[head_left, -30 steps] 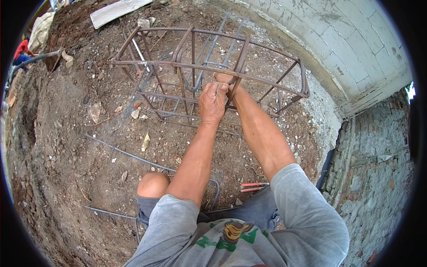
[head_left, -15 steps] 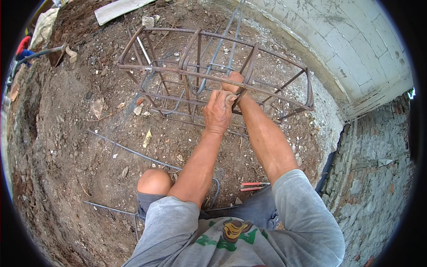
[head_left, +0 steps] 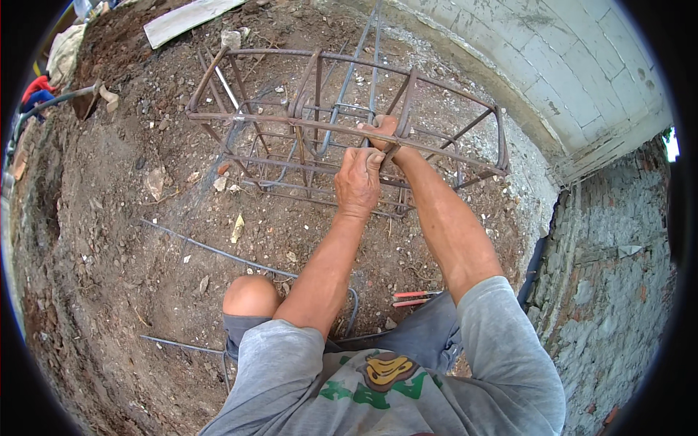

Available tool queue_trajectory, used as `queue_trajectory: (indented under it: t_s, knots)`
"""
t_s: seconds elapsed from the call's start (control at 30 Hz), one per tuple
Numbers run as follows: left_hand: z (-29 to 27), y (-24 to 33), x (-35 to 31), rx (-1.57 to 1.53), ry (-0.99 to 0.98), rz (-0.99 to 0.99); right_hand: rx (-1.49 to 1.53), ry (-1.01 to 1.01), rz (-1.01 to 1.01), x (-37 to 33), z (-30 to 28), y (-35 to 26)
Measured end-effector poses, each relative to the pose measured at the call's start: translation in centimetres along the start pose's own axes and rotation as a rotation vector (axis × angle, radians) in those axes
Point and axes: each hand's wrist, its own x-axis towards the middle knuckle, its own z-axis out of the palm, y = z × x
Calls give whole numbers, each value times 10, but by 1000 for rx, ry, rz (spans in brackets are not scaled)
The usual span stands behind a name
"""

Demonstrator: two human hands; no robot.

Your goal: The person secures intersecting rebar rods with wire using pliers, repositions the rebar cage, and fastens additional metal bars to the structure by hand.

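A rusty rebar cage [head_left: 265,118] of long bars and square stirrups lies on the soil ahead of me. My left hand [head_left: 356,182] is closed round a stirrup [head_left: 392,152] at the cage's near side, thumb on top. Just beyond it, my right hand [head_left: 380,129] reaches in by the near upper bar, its fingers curled. What those fingers pinch, if anything, is hidden by the bar and the hand. Close to the right hand, two blue-grey steel rods [head_left: 350,69] run through the cage and away from me.
Pincers with red handles [head_left: 411,294] lie by my right leg. A bent steel rod [head_left: 218,248] lies on the ground at left. A hoe [head_left: 89,93] and pale board [head_left: 190,19] are farther off. A block wall [head_left: 560,80] and rough masonry [head_left: 603,291] stand at right.
The view has shifted slightly, so the cage sits a little farther left. My right forearm has swung slightly outward, and the right hand's fingers have changed pose. My left hand keeps its grip.
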Motion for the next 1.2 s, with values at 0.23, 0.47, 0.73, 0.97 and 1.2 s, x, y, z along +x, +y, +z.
queue_trajectory:
  t_s: [0.23, 0.47, 0.73, 0.97, 1.2]
  knots:
    - [0, -2, -4, 12, -58, 7, 496, -74, 115, -29, -7, 9]
    - [-7, -5, -3, 3, -89, 49, 578, 177, 123, -123, -36, 6]
    - [-12, 0, -10, 3, -139, 71, 644, 132, 46, -157, -52, 4]
    - [-5, 2, -17, 10, -72, 84, 328, 278, -299, -151, -48, -12]
    - [3, -13, -19, 234, 29, 272, 292, 245, -258, -142, -58, -46]
